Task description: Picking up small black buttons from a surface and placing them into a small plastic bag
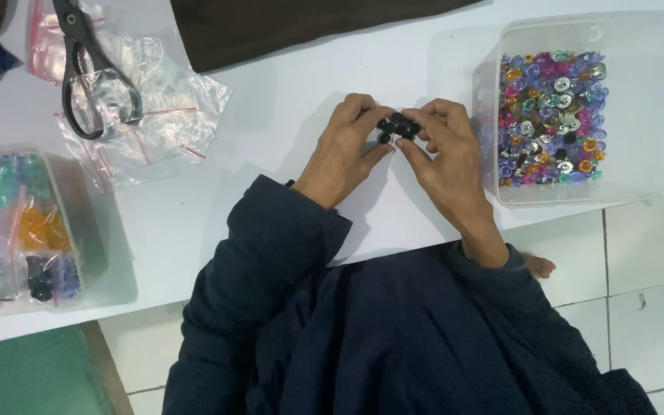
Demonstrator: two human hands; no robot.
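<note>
My left hand (pixel 345 150) and my right hand (pixel 446 157) meet over the white table (pixel 286 107), fingertips together. Between them sits a small cluster of black round buttons (pixel 398 127), pinched by the fingers of both hands. To the right, close to my right hand, stands a clear plastic box (pixel 639 100) holding several coloured and silver buttons (pixel 553 115). Dark blue sleeves cover both my forearms.
Black-handled scissors (pixel 86 73) lie on clear zip bags (pixel 155 107) at the upper left. A clear box (pixel 86 238) of bagged coloured buttons sits at the left edge. Dark brown cloth (pixel 286 27) lies at the top. White floor tiles (pixel 639 307) show below right.
</note>
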